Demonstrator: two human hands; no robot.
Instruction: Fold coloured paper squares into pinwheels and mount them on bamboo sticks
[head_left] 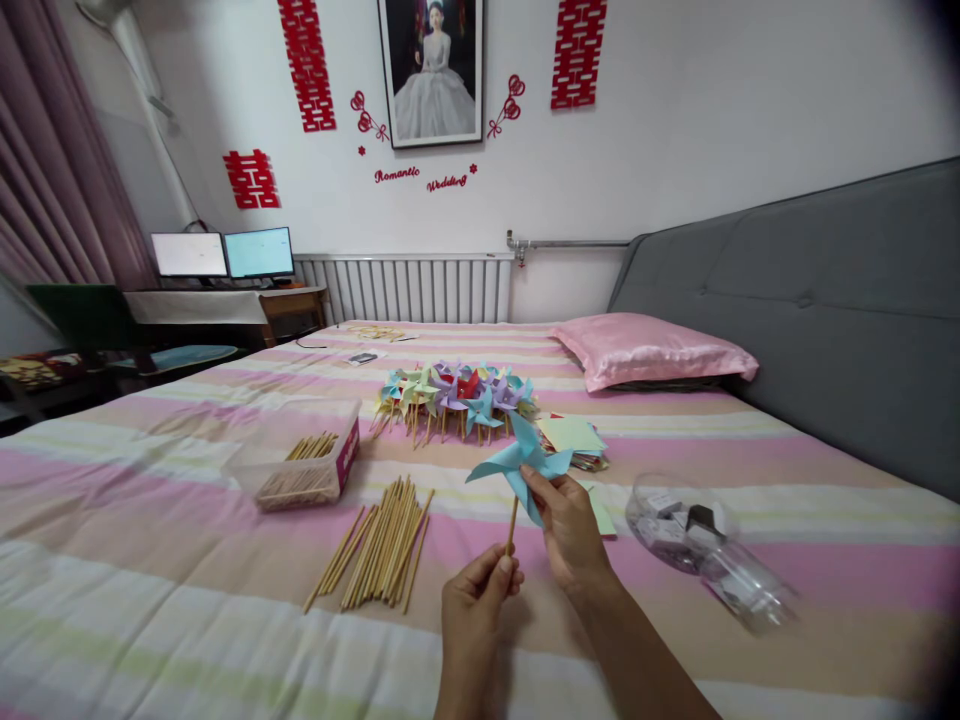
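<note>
A light blue paper pinwheel (pixel 517 462) on a thin wooden stick is held up over the bed. My left hand (pixel 480 598) pinches the lower part of its stick. Around the middle of the pinwheel, my right hand (pixel 564 520) closes with thumb and fingers on the paper. Just beyond it stands a cluster of finished pinwheels (pixel 450 392) in purple, yellow, blue and red. Loose wooden sticks (pixel 386 545) lie in a pile left of my hands. Colored paper squares (pixel 574 434) are stacked behind my right hand, which partly covers another green sheet.
A clear plastic box (pixel 300 470) with sticks stands at the left. On the right lie a round clear container (pixel 667 525) holding small items and a clear plastic cylinder (pixel 750 585). A pink pillow (pixel 652 350) rests by the grey headboard (pixel 810 290).
</note>
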